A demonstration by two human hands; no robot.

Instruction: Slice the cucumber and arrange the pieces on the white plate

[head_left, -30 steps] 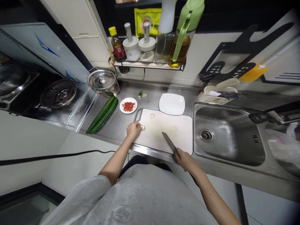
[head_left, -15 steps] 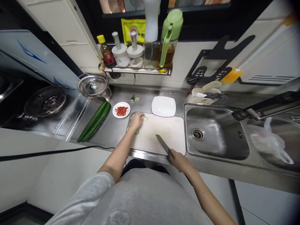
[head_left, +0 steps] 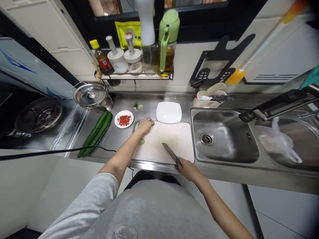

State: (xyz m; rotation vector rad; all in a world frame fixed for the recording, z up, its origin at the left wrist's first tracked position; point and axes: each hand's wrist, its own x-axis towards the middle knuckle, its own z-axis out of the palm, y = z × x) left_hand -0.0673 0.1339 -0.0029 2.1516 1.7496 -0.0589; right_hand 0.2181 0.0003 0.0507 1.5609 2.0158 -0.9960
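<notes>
A white cutting board (head_left: 171, 132) lies on the counter in front of me. My left hand (head_left: 146, 125) is at its far left corner, fingers curled down over a thin cucumber slice (head_left: 152, 127) that is mostly hidden beneath them. Another cucumber piece (head_left: 141, 141) rests on the board close to my left wrist. My right hand (head_left: 187, 167) is wrapped round the handle of a kitchen knife (head_left: 170, 152) at the board's near right edge. The blade points away and to the left, low over the board.
Two whole cucumbers (head_left: 97, 132) lie left of a small plate of chopped red pepper (head_left: 124, 119). Cucumber ends (head_left: 136, 105) sit behind it. A white dish (head_left: 168, 113) touches the board's far side. The sink (head_left: 225, 139) is right, a lidded steel pot (head_left: 92, 96) left.
My left hand has moved slightly right, and its fingers now cover the cucumber slice that lay beside them. The knife stays in place on the board while the view has shifted.
</notes>
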